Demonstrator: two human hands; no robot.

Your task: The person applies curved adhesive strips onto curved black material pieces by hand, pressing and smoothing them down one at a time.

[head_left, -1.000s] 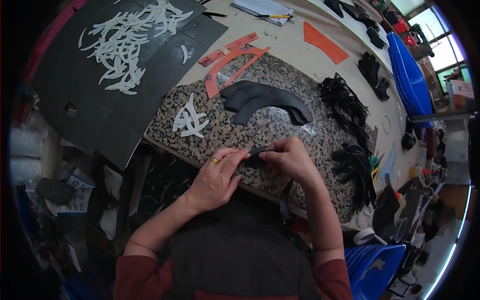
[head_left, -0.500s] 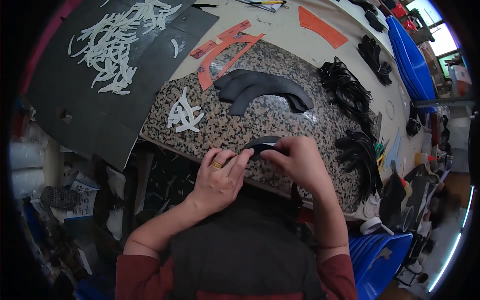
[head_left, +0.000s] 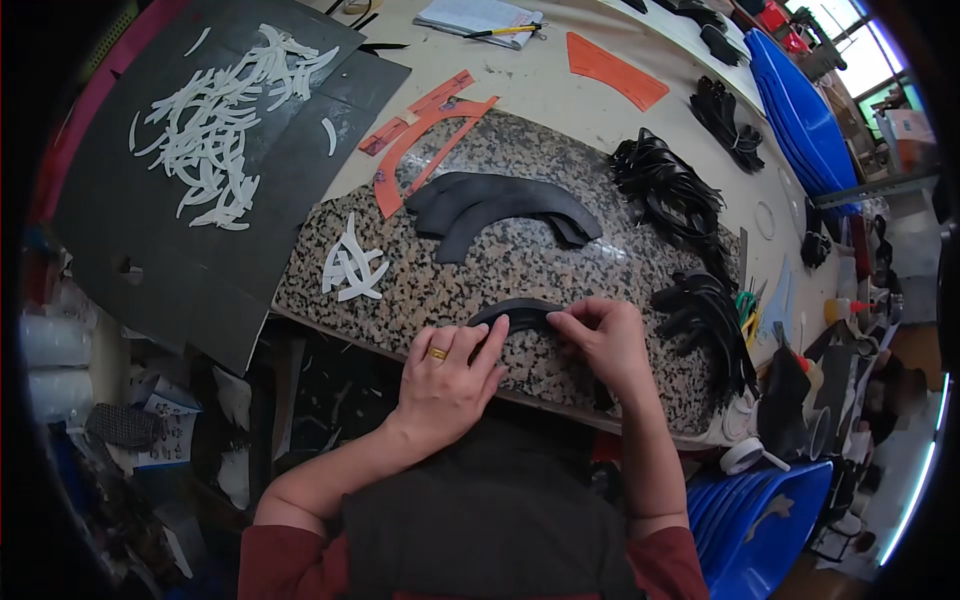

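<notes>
A curved black strip [head_left: 525, 305], which looks like leather, lies near the front edge of a speckled stone slab [head_left: 400, 255]. My left hand [head_left: 447, 372], with a ring on one finger, presses its fingertips on the strip's left part. At the strip's right end, my right hand [head_left: 607, 338] pinches the edge between thumb and forefinger. Beyond my hands, several wider curved black pieces [head_left: 500, 210] lie overlapped. A small pile of white curved strips [head_left: 353, 265] is on the slab's left side.
Orange templates [head_left: 398, 165] rest at the slab's far left corner. Many white strips [head_left: 205, 150] cover a dark board [head_left: 110, 215]. Bundles of black strips [head_left: 665, 180] lie at right, near green-handled scissors [head_left: 745, 305]. A notepad with a pen [head_left: 500, 32] lies farther back.
The strip, lifted with a pale inner side showing earlier, now lies flatter with its black side up. My right hand has shifted slightly right along it. The whole view has shifted a little.
</notes>
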